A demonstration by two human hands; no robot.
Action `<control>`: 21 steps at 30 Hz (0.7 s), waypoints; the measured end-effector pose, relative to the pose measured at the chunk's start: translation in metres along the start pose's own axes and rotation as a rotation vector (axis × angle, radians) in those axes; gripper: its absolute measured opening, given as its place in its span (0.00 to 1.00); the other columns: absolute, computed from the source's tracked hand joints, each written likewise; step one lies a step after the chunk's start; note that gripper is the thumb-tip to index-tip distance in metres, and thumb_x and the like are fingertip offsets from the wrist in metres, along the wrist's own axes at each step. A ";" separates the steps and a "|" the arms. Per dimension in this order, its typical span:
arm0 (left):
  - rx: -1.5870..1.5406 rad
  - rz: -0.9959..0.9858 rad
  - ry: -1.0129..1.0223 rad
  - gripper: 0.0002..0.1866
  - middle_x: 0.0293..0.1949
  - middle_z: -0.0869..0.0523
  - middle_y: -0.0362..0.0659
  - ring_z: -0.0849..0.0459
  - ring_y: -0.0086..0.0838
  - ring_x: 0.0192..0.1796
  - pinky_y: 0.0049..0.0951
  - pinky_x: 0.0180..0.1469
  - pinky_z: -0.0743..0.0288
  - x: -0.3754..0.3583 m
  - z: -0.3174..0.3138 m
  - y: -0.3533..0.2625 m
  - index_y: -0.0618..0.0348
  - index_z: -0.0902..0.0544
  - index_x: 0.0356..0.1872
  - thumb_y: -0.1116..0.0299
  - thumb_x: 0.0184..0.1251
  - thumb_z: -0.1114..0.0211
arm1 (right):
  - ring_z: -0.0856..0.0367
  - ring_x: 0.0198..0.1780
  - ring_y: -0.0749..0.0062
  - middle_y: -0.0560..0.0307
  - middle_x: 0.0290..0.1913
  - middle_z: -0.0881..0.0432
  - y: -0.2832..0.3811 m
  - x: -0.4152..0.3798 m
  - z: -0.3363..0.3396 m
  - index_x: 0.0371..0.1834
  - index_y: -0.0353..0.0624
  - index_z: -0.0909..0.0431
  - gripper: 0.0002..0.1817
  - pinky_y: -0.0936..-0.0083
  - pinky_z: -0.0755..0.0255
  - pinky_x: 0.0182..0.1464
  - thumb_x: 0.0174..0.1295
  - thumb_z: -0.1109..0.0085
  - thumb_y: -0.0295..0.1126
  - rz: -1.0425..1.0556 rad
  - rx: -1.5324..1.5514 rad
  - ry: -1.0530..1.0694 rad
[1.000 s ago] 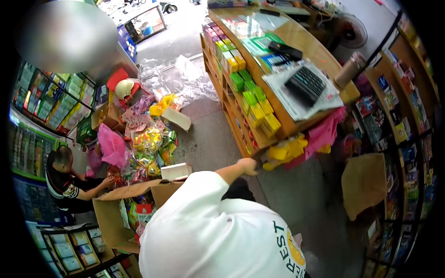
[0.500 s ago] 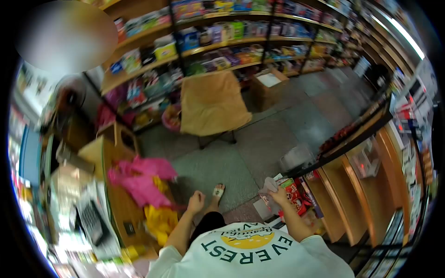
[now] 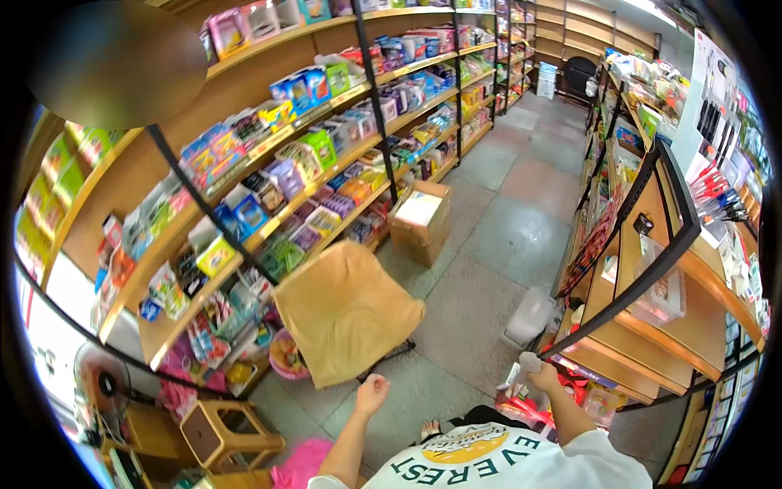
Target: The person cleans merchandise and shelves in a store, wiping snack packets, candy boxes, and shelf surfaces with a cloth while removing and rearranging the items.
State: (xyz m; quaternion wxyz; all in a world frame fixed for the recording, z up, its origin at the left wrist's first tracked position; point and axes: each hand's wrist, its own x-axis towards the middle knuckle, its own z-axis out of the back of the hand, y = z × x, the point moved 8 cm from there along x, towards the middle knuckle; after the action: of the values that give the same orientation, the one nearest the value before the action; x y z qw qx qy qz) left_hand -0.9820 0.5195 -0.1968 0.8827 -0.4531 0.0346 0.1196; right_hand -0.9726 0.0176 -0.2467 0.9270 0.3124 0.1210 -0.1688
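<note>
My left hand [image 3: 372, 394] is raised in front of me with its fingers curled in, and nothing shows in it. Just beyond it stands a chair draped with a tan cloth cover [image 3: 349, 314]. My right hand [image 3: 544, 379] is closed around a crumpled greyish-white cloth [image 3: 529, 362], part of which sticks out past the fingers. Below that hand lie red packages [image 3: 525, 410], partly covered by my arm. A clear plastic container [image 3: 529, 316] is on the floor beyond the right hand, beside the wooden shelf unit [image 3: 607, 349].
Long shelves [image 3: 326, 196] packed with small boxed goods run along the left. A cardboard box [image 3: 421, 222] stands on the tiled aisle floor [image 3: 472, 285]. At lower left are a brown stool [image 3: 228, 436] and a pink cloth or bag [image 3: 301, 463]. A black metal frame [image 3: 627, 314] edges the right shelves.
My view has swung up and right, showing more of the aisle and pushing the desk mostly out of sight. The cloth stays in my right hand; my left hand stays curled.
</note>
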 end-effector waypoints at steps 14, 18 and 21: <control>-0.042 -1.891 -0.938 0.21 0.31 0.23 0.49 0.24 0.34 0.29 0.29 0.29 0.31 0.058 0.165 -0.648 0.62 0.28 0.43 0.61 0.50 0.36 | 0.25 0.48 0.54 0.41 0.47 0.24 -0.016 0.317 0.064 0.49 0.35 0.29 0.33 0.69 0.33 0.51 0.35 0.36 0.38 -0.171 0.469 -0.196; 0.070 -1.947 -1.136 0.19 0.30 0.23 0.48 0.25 0.32 0.28 0.27 0.28 0.31 0.126 0.139 -0.708 0.62 0.28 0.40 0.63 0.50 0.36 | 0.25 0.48 0.58 0.44 0.43 0.22 -0.031 0.390 0.116 0.44 0.36 0.26 0.27 0.71 0.34 0.51 0.35 0.37 0.36 -0.330 0.476 -0.138; 0.115 -1.982 -1.191 0.17 0.29 0.23 0.47 0.25 0.31 0.27 0.26 0.28 0.32 0.192 0.120 -0.749 0.62 0.27 0.38 0.63 0.51 0.36 | 0.24 0.47 0.59 0.46 0.43 0.22 0.004 0.474 0.142 0.45 0.37 0.27 0.28 0.71 0.33 0.50 0.35 0.37 0.34 -0.219 0.466 -0.233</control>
State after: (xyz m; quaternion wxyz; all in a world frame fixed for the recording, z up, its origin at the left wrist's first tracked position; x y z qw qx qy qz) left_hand -0.6198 0.2306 0.4338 0.4852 -0.1125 -0.7517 -0.4322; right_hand -0.5210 -0.1800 -0.2906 0.8140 0.4808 0.0044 -0.3259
